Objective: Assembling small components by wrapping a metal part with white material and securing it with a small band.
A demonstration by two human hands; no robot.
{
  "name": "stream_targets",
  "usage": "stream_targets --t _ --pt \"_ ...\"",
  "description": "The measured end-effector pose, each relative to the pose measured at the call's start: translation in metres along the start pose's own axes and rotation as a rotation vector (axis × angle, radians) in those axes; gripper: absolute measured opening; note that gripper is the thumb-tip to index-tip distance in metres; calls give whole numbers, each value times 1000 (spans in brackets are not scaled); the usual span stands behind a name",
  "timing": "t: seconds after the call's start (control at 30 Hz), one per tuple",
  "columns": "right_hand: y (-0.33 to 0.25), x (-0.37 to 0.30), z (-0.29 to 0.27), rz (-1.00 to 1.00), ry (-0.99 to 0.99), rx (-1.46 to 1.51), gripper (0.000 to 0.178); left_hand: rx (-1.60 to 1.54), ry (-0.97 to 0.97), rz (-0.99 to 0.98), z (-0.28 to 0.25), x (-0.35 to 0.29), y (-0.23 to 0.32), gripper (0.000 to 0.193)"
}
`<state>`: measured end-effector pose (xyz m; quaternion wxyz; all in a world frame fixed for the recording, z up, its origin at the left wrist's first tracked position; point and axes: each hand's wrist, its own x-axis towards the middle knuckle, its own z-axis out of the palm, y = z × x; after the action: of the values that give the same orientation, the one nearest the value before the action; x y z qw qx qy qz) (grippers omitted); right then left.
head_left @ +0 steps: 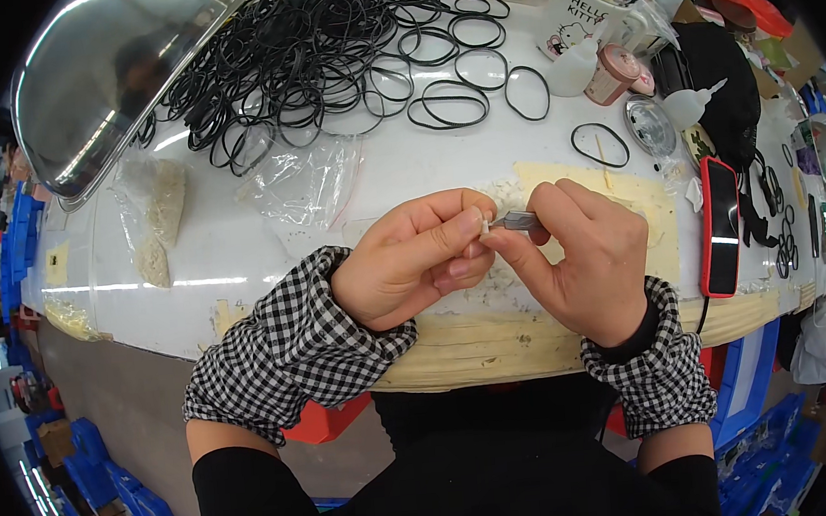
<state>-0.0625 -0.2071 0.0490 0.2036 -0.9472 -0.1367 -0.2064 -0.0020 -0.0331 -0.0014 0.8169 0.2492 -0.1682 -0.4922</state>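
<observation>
Above the table's near edge my two hands meet. My left hand [418, 259] is closed, pinching a small whitish piece [485, 225] between thumb and finger. The kind of piece is too small to tell. My right hand [587, 256] is closed around a grey metal blade [517, 221], whose tip points left and touches or nearly touches the piece. Fingers hide the rest of the blade. Pale crumbs [507, 192] lie on the table beneath and behind the hands, partly on a yellow sheet [659, 214].
A heap of black rubber rings [295, 59] lies at the far left beside a clear dome cover [117, 77]. Plastic bags, one with pale small pieces [166, 200], lie nearer. On the right are a white mug [574, 17], a pink jar [612, 74] and a red-cased phone [719, 224].
</observation>
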Motion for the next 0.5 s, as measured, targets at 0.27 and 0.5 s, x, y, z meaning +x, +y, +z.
stream_targets --t 0.27,0.5 --pt "0 -1 -1 11 -47 106 33 -59 -66 -7 0 0 -1 19" --pt "1 -1 4 16 -8 173 34 -70 -64 -9 1 -1 -2 20"
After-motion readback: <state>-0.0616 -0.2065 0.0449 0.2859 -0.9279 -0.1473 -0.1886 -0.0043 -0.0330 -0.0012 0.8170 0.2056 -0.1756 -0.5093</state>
